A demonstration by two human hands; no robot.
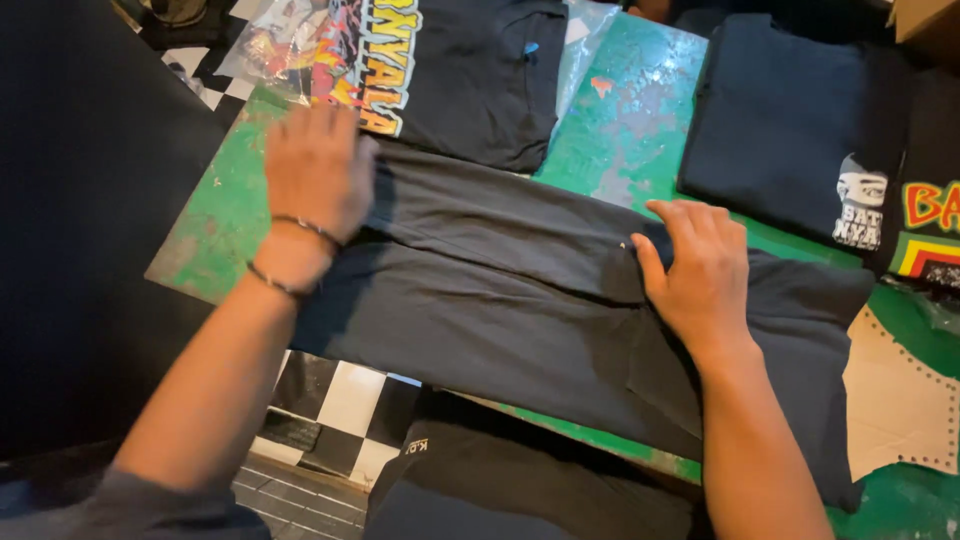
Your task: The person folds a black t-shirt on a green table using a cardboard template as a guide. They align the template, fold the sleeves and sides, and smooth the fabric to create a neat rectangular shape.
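A black T-shirt (500, 290) lies stretched across a worn green table (620, 120), with one long flap folded over its upper half. My left hand (315, 170) rests flat on the shirt's left end, fingers together, with thin bracelets on the wrist. My right hand (700, 265) presses palm-down on the folded flap near the shirt's right end. Neither hand grips anything; both lie spread on the cloth.
A folded black shirt with yellow print (440, 70) lies at the top, beside plastic-wrapped items (280, 40). Two more folded dark printed shirts (800, 130) (925, 220) sit at right. Perforated cardboard (900, 400) lies at lower right. Checkered floor (340, 410) shows below the table edge.
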